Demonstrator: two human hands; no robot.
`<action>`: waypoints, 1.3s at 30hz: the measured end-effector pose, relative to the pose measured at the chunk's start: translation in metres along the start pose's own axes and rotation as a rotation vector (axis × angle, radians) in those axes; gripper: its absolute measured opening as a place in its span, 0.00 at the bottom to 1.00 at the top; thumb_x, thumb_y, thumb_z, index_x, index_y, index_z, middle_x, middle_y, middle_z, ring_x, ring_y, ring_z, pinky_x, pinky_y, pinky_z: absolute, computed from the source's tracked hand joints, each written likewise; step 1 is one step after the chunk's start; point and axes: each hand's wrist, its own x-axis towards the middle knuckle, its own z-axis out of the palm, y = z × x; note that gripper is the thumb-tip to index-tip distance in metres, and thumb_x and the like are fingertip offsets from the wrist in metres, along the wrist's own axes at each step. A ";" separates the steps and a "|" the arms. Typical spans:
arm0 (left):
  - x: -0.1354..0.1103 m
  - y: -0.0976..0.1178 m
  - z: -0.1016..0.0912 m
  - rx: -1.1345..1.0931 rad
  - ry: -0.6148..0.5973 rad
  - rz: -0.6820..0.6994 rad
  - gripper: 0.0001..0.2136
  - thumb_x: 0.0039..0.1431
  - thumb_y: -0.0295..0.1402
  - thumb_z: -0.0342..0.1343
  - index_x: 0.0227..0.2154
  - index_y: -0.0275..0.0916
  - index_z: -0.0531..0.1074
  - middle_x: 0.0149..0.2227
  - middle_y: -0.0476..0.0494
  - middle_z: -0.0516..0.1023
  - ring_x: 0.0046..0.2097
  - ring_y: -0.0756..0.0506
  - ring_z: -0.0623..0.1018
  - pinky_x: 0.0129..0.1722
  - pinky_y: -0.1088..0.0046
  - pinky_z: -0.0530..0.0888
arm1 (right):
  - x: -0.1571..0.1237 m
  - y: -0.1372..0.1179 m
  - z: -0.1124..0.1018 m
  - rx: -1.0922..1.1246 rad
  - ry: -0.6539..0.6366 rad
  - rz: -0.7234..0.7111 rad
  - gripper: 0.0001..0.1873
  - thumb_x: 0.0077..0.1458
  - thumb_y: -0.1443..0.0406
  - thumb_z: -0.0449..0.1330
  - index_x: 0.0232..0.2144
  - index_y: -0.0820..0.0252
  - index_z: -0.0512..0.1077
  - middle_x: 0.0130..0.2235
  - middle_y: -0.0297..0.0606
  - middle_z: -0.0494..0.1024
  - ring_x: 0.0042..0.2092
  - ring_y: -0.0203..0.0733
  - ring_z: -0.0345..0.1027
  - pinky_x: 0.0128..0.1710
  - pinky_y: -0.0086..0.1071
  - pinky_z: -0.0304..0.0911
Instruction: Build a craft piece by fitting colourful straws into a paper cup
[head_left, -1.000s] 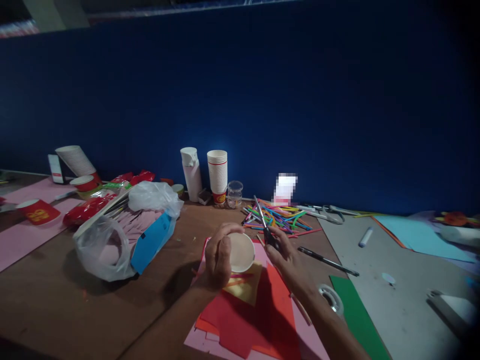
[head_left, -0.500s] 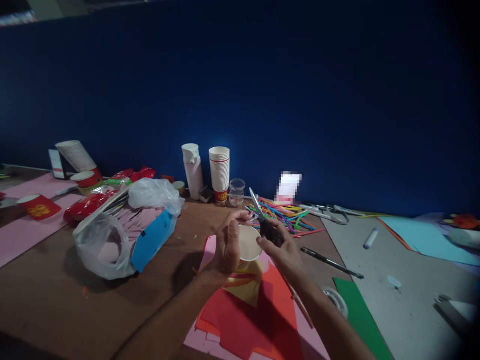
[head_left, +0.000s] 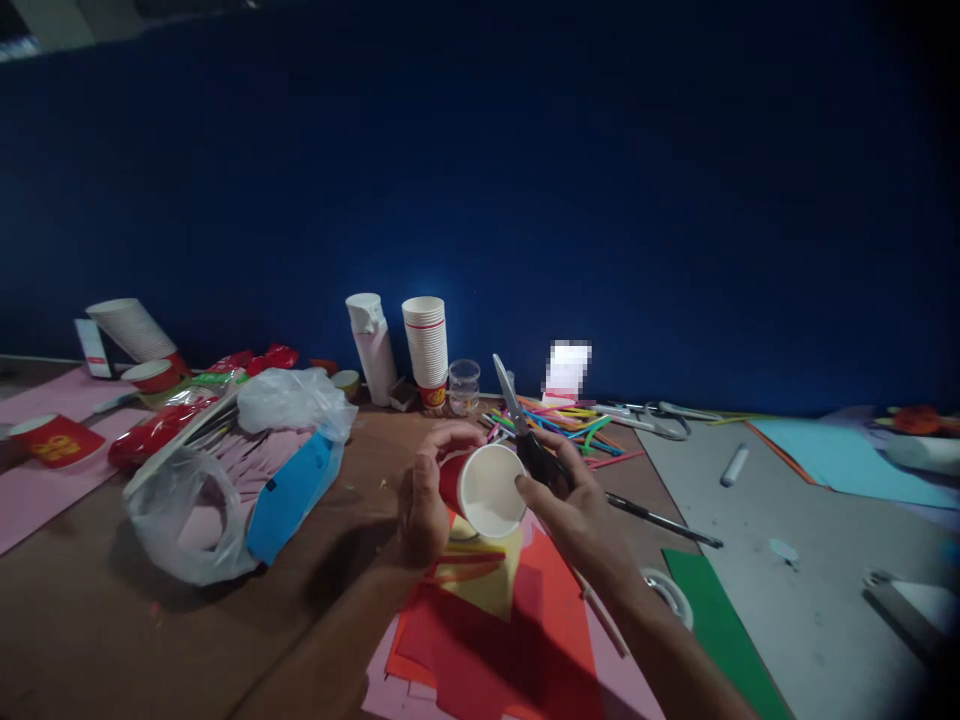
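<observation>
My left hand (head_left: 426,510) is wrapped round a red paper cup (head_left: 493,492), tilted so its white inside faces me. In my right hand (head_left: 577,505) is a pair of scissors (head_left: 531,440), the blades pointing up and away; whether they are parted I cannot tell. My right thumb touches or nearly touches the cup's rim. Below the cup lie red paper (head_left: 487,640), a yellow piece (head_left: 491,590) and pink sheets (head_left: 379,690). Behind both hands spreads a heap of coloured pipe cleaners (head_left: 600,430).
At the left sits a plastic bag (head_left: 180,540) with pink strips and a blue piece (head_left: 292,500). A cup stack (head_left: 426,345), a white bottle (head_left: 371,350) and a glass (head_left: 464,385) stand along the blue partition (head_left: 480,180). A black pen (head_left: 664,520) and tape roll (head_left: 671,598) lie right.
The cup has tipped over from upright, its opening now turned toward me and its red side showing. My left hand has shifted left and round the cup. The scissors remain in my right hand.
</observation>
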 end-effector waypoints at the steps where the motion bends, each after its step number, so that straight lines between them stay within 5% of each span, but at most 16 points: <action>1: -0.001 0.003 0.001 -0.020 -0.012 0.013 0.25 0.59 0.49 0.35 0.38 0.35 0.70 0.39 0.38 0.73 0.41 0.42 0.73 0.40 0.65 0.70 | -0.004 -0.006 0.001 -0.011 -0.006 -0.020 0.22 0.49 0.66 0.58 0.47 0.54 0.62 0.45 0.38 0.72 0.44 0.41 0.67 0.44 0.34 0.63; 9: -0.007 0.016 0.005 -0.117 -0.043 0.142 0.22 0.59 0.47 0.38 0.35 0.37 0.71 0.36 0.40 0.73 0.39 0.43 0.73 0.38 0.67 0.70 | -0.024 -0.028 0.004 -0.016 -0.030 -0.060 0.20 0.50 0.65 0.59 0.46 0.51 0.62 0.42 0.35 0.72 0.41 0.37 0.68 0.40 0.28 0.65; 21: 0.006 0.017 0.012 -0.171 0.123 -0.369 0.20 0.56 0.48 0.43 0.32 0.35 0.69 0.30 0.44 0.75 0.31 0.47 0.74 0.30 0.73 0.69 | -0.014 -0.025 0.002 0.153 -0.034 0.125 0.22 0.46 0.61 0.62 0.44 0.56 0.64 0.34 0.35 0.72 0.33 0.37 0.65 0.30 0.28 0.60; 27: 0.008 0.011 0.015 -0.188 0.140 -0.450 0.20 0.55 0.49 0.45 0.32 0.35 0.69 0.29 0.44 0.75 0.29 0.48 0.75 0.27 0.75 0.69 | -0.012 -0.027 0.001 0.148 -0.021 0.132 0.23 0.44 0.62 0.62 0.44 0.56 0.63 0.35 0.34 0.72 0.34 0.37 0.65 0.30 0.28 0.60; 32: 0.006 0.007 0.014 0.066 0.154 -0.350 0.20 0.58 0.46 0.40 0.33 0.36 0.70 0.30 0.44 0.75 0.30 0.47 0.74 0.28 0.73 0.69 | -0.005 -0.020 0.000 0.140 0.004 0.135 0.21 0.44 0.64 0.61 0.43 0.57 0.64 0.38 0.36 0.72 0.35 0.37 0.66 0.31 0.28 0.61; 39: 0.001 0.014 0.005 0.343 0.000 0.072 0.17 0.62 0.38 0.37 0.35 0.38 0.70 0.36 0.42 0.74 0.39 0.46 0.73 0.38 0.71 0.69 | -0.002 -0.010 -0.001 0.135 -0.019 0.090 0.20 0.48 0.64 0.59 0.44 0.57 0.63 0.40 0.38 0.73 0.39 0.40 0.67 0.34 0.31 0.64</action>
